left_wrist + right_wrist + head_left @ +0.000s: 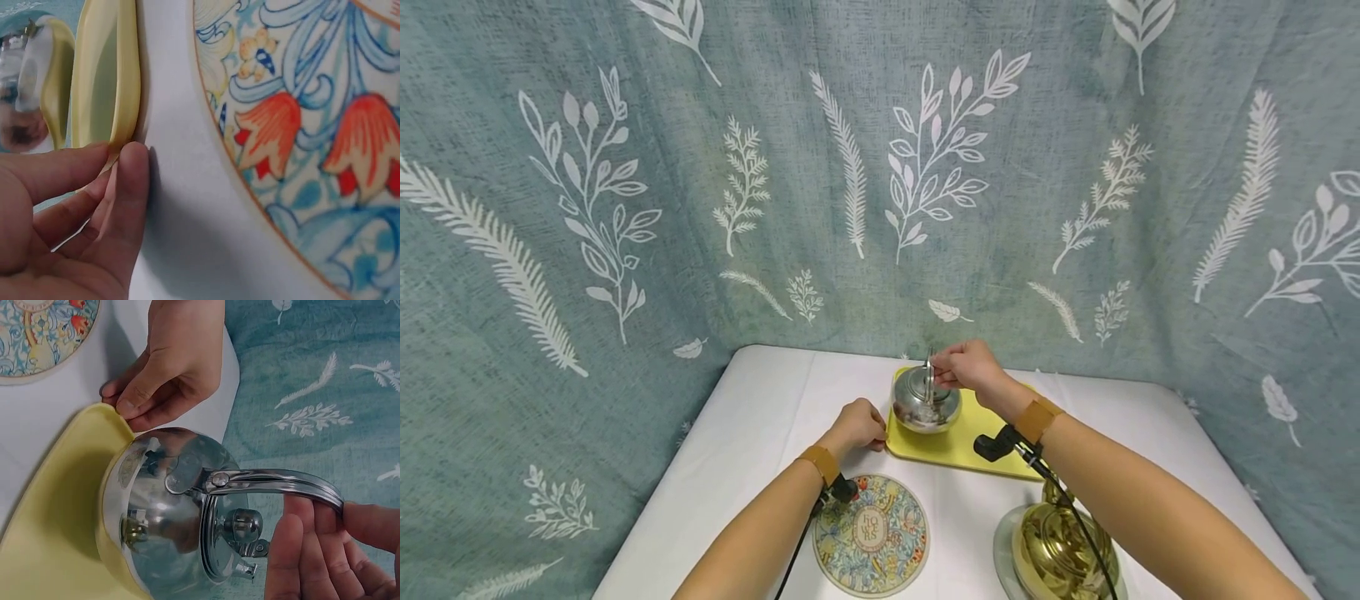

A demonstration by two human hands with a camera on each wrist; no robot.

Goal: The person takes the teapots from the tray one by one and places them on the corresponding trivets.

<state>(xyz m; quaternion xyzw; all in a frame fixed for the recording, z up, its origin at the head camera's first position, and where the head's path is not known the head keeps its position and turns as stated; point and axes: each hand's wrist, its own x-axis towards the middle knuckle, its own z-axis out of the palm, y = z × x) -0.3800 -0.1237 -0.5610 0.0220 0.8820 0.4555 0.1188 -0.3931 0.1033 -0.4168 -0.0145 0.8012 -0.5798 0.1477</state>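
A shiny silver kettle point(917, 410) with a knobbed lid stands over the left end of a yellow tray point(981, 437). My right hand point(972, 367) holds its arched metal handle point(281, 482) at the top, fingers under the bar and thumb over it. Down at the tray's near left corner, my left hand point(859, 423) pinches the rim between thumb and fingers, as the left wrist view shows close up. The kettle's spout point(247, 570) points away from the tray's near edge.
A round flower-patterned board point(871, 533) lies on the white table point(760, 467), in front of the tray. To its right a gold teapot point(1060, 546) sits on a grey round plate point(1002, 542), partly behind my right forearm. Patterned curtains point(820, 208) enclose the table's back and sides.
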